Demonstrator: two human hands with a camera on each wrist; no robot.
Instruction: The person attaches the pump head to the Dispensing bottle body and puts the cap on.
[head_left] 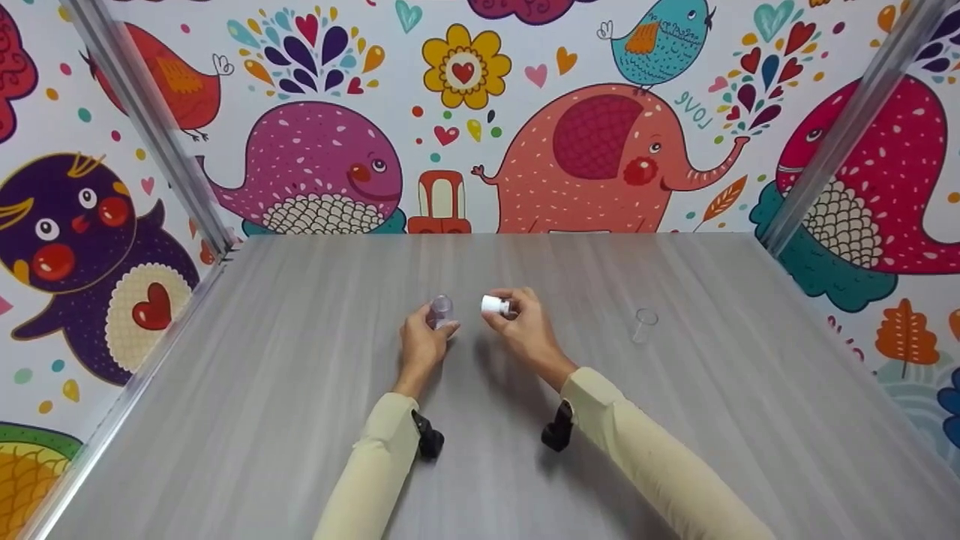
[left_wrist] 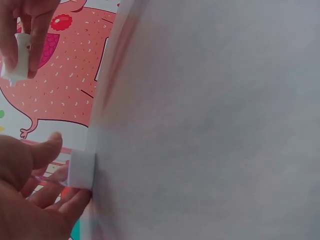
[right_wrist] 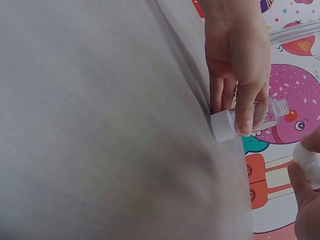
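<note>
A small clear bottle (head_left: pixel 442 306) with a white base (right_wrist: pixel 223 126) stands in the grip of my left hand (head_left: pixel 421 343), thumb on one side and fingers on the other. Its threaded neck (right_wrist: pixel 282 107) is bare, as the right wrist view shows. My right hand (head_left: pixel 531 327) pinches a white pump top (head_left: pixel 494 304) between thumb and fingers, a short way right of the bottle and apart from it. In the left wrist view a small nozzle shows at one end of the pump top (left_wrist: pixel 20 57). The fingers hide part of both pieces.
A clear cylindrical cap (head_left: pixel 645 327) rests on the grey wood-grain table (head_left: pixel 285 420), right of my right hand. Patterned walls and metal posts (head_left: pixel 832 142) border the table at the back and sides.
</note>
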